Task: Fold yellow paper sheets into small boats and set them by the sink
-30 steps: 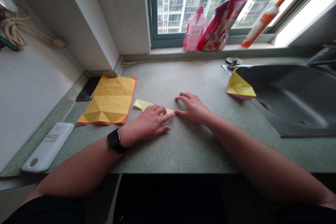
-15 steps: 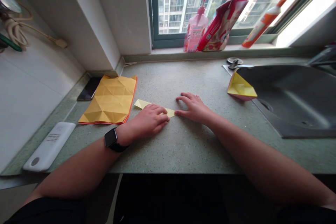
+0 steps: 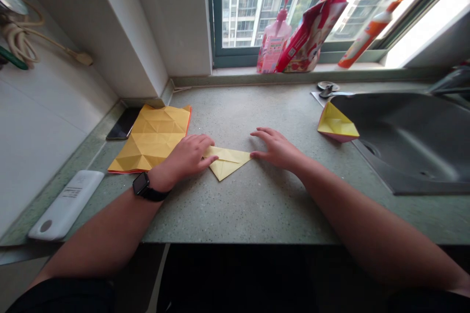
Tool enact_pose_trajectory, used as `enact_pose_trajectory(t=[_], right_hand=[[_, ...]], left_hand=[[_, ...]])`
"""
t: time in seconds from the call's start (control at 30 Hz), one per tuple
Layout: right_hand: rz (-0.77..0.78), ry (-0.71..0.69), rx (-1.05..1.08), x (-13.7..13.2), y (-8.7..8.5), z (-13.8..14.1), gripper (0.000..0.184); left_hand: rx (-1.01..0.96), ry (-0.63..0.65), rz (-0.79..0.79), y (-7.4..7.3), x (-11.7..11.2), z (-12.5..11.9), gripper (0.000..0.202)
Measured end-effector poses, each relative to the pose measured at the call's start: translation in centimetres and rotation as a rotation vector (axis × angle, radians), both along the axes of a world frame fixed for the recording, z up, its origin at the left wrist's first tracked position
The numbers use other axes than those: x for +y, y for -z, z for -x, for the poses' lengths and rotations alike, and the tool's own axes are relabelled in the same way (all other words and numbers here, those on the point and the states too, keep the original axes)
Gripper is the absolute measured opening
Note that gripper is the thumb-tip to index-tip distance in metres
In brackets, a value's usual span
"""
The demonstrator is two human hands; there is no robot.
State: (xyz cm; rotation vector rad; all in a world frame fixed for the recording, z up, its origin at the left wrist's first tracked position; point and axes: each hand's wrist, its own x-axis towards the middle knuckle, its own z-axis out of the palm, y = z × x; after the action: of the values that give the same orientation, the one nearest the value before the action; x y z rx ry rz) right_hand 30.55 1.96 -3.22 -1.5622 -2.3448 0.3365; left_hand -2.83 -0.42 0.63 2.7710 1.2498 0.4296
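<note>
A yellow paper folded into a triangle (image 3: 226, 162) lies flat on the grey-green counter (image 3: 257, 200). My left hand (image 3: 187, 155), with a black watch on its wrist, rests fingers flat on the paper's left end. My right hand (image 3: 276, 146) lies open with its fingertips pressing the paper's right corner. Neither hand grips anything.
A stack of creased orange-yellow sheets (image 3: 154, 138) lies left of my hands, beside a dark phone (image 3: 123, 124) and a white remote (image 3: 66, 204). A folded yellow paper boat (image 3: 336, 122) sits at the edge of the dark sink (image 3: 411, 137). Bottles and a red pouch (image 3: 308, 29) stand on the windowsill.
My left hand has slid left along the paper, uncovering it. The folded paper now shows as a triangle pointing toward me instead of a narrow strip. My right hand has barely moved.
</note>
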Motion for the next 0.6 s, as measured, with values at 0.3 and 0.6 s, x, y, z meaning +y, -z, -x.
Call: enact_pose_trajectory(t=[0.3,0.6], right_hand=[[-0.190,0.184,0.063,1.6,-0.9,-1.6,0.049],[-0.176,-0.321,0.076,-2.8,-2.4,2.8,0.029]], left_hand=[[0.017,0.125,0.114,-0.5,-0.3,-0.4,0.025],[0.023,0.152,0.038,0.5,-1.5,-2.3,0.031]])
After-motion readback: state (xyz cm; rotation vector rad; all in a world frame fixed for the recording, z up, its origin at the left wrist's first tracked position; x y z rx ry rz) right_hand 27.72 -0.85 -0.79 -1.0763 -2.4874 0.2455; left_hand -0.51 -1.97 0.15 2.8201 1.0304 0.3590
